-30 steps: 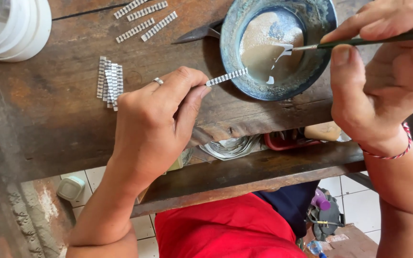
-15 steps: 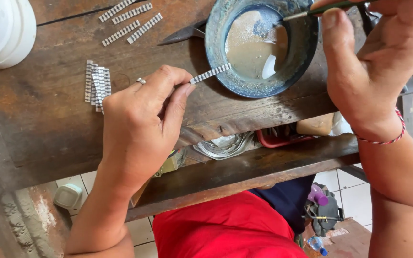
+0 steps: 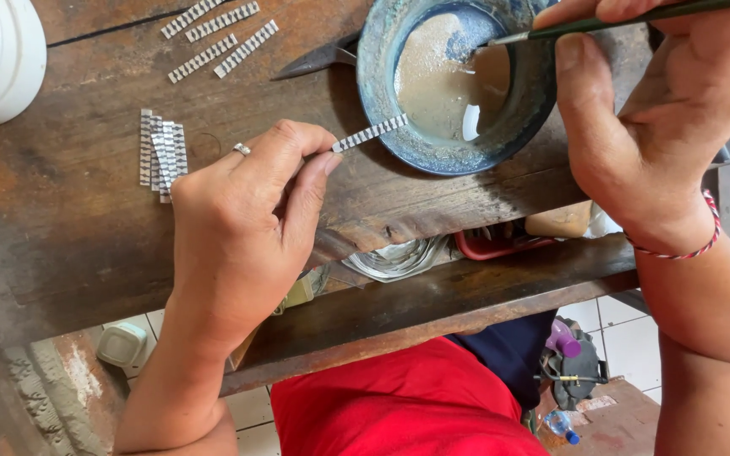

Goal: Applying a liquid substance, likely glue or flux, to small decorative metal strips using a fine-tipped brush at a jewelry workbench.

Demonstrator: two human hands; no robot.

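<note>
Head view: left hand pinches ridged silver strip.

Tabletop is worn, stained wood, rough and matt. Shiny ribbed metal strip. Bowl is tarnished bluish metal, holding murky beige liquid. White glossy plastic tub far left.

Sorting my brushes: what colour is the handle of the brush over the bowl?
Dark green, with a metal ferrule; the brush handle shows in the head view.

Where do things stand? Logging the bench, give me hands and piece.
Left hand pinches a silver strip, tip over the bowl rim. Right hand holds a brush, bristles in the brown liquid. Nothing between them.
</note>
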